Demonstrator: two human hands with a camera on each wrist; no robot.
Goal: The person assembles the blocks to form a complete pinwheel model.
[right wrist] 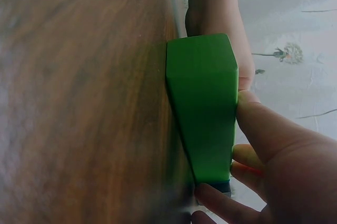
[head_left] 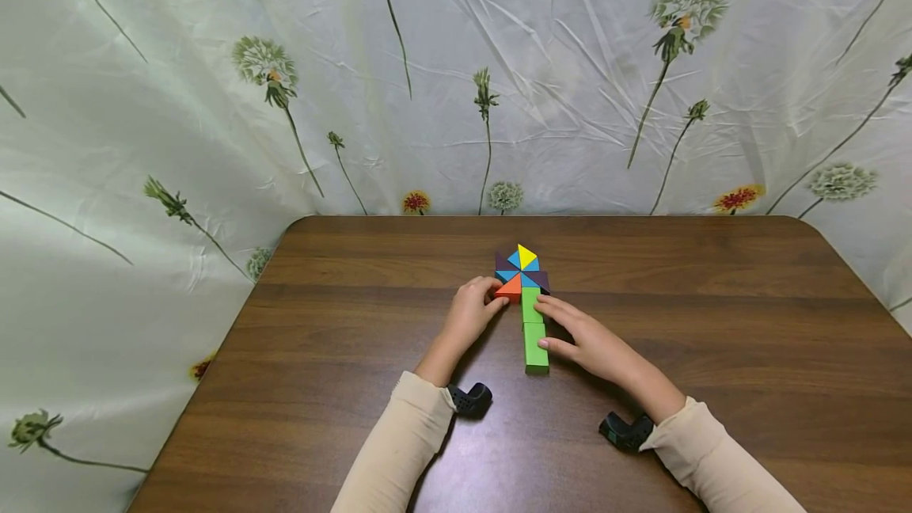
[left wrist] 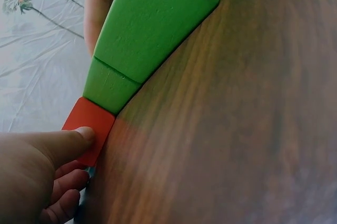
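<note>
Triangular blocks lie in a pinwheel on the table: a yellow block (head_left: 526,256), a red block (head_left: 510,286), dark purple blocks (head_left: 502,263) and several blue ones. Two green blocks (head_left: 535,345) run end to end from it toward the person. My left hand (head_left: 470,312) pinches the red block, thumb on its near face (left wrist: 100,124) and fingers curled at its far side. With fairly straight fingers, my right hand (head_left: 597,345) touches the green blocks from the right. Its thumb tip rests on the nearer block's (right wrist: 202,103) edge; its fingers reach along the farther one.
The brown wooden table (head_left: 321,339) extends around the blocks. Behind it hangs a pale curtain (head_left: 570,62) printed with flowers. A black wrist device sits at each cuff, the left device (head_left: 472,400) and the right device (head_left: 627,431), close above the tabletop.
</note>
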